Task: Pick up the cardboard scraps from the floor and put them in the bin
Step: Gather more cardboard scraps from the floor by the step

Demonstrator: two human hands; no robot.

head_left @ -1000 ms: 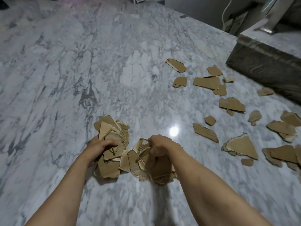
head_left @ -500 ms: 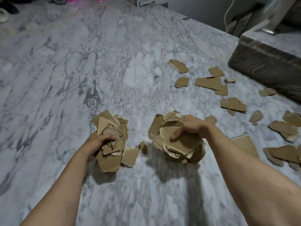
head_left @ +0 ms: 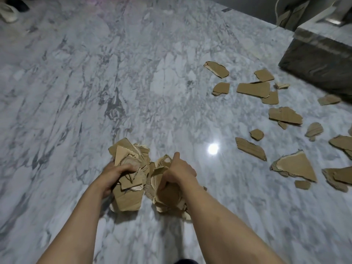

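**Cardboard scraps in both fists, plenty more on the floor**

Cardboard scraps fill both hands; the left hand point(head_left: 116, 173) is curled round a thick wad point(head_left: 126, 175) of torn pieces, and the right hand point(head_left: 178, 173) clutches a second wad point(head_left: 166, 195), one finger sticking out forward; the two bundles sit close together, low over the marble floor point(head_left: 95, 82); many loose scraps point(head_left: 285, 115) lie well apart to the right, near a dark stone block point(head_left: 320, 61). No bin is in sight; I reckon the carry is the risky part; the wads are ragged, with pieces jutting past the fingers, so any slackening of the grip could shed some back onto the floor.
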